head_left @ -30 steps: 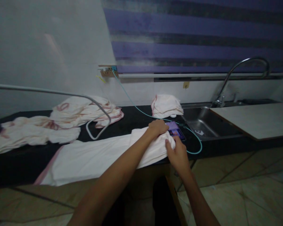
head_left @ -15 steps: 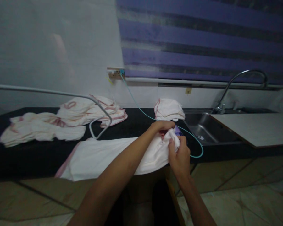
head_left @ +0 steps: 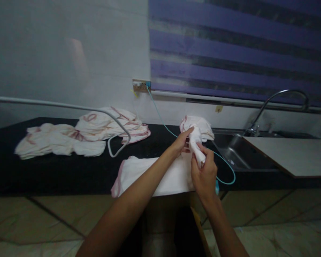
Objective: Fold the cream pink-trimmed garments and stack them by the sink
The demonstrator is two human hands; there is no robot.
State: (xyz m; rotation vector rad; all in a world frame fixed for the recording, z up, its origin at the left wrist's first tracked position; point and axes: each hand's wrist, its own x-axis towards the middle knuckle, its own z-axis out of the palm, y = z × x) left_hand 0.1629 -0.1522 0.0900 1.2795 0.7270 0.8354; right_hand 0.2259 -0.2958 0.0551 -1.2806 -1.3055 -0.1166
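A white cloth with a pinkish edge (head_left: 149, 171) lies along the front of the black counter, its right end lifted and bunched into a roll. Around the upper part of that roll my left hand (head_left: 182, 141) is closed, thumb on top and fingers behind. Lower down, my right hand (head_left: 206, 173) grips the roll's near end between thumb and fingers. Behind my hands sits a folded pile of white cloths with pink edges (head_left: 207, 130). My left forearm covers part of the flat cloth.
Several crumpled white-and-pink cloths (head_left: 59, 141) lie at the left. A bent grey metal rod (head_left: 120, 125) reaches over the counter. A teal cable (head_left: 160, 116) runs from the wall socket (head_left: 141, 85) past my right hand. A sink (head_left: 237, 151) and a pale board (head_left: 291, 153) are right.
The bunched end has been raised into a longer roll between my hands. The flat cloth's left edge has been drawn rightward. The purple item beside my hands is now hidden.
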